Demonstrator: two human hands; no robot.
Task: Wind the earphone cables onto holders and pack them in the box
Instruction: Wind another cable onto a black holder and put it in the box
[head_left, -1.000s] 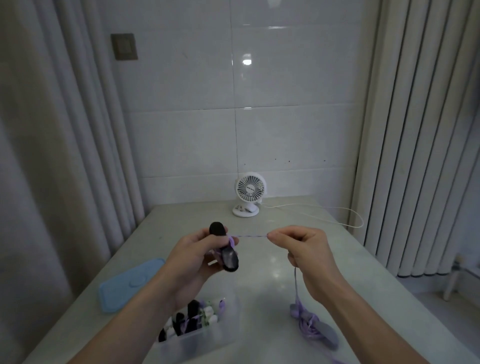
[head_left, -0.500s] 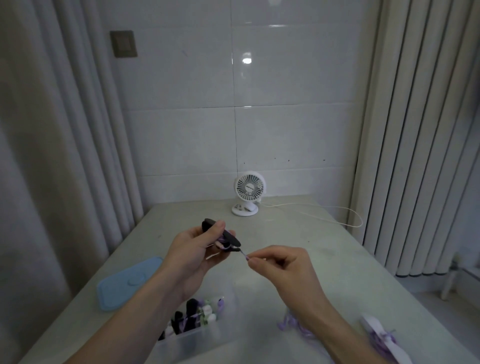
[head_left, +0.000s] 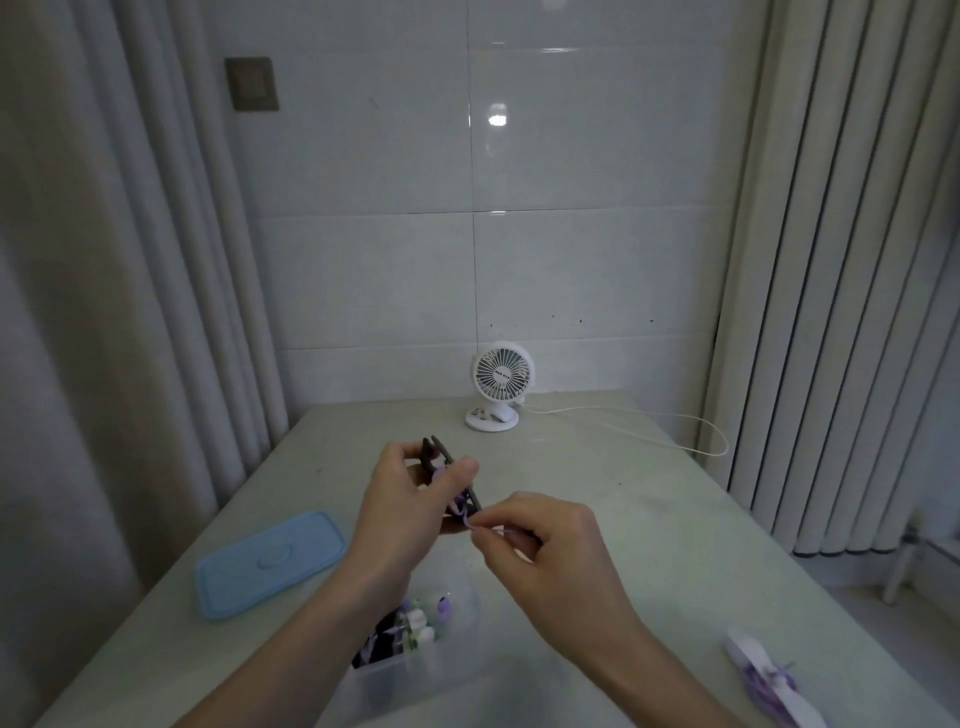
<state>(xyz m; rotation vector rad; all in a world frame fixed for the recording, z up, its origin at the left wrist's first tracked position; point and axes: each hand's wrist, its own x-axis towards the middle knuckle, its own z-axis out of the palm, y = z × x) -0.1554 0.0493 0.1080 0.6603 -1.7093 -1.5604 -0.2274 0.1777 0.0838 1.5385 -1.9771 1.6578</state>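
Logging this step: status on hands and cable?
Left hand grips black holder. Right hand pinches purple cable at holder. Box open below, nothing blocking.

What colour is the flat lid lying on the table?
Light blue lid, seen in the head view.

**Plastic, tile and cloth under dim light**

The box (head_left: 415, 670) at 6 o'clock is clear, smooth plastic; its pale blue lid (head_left: 270, 564) at 8 o'clock looks matt plastic. The holder (head_left: 441, 462) in hand is dark and matt. The table (head_left: 649, 519) has a smooth, faintly mottled, stone-like sheen. The wall tiles (head_left: 597, 156) at 12 o'clock are glossy. The curtains (head_left: 841, 260) hang as soft, pleated cloth. The fan (head_left: 500, 382) is white plastic.
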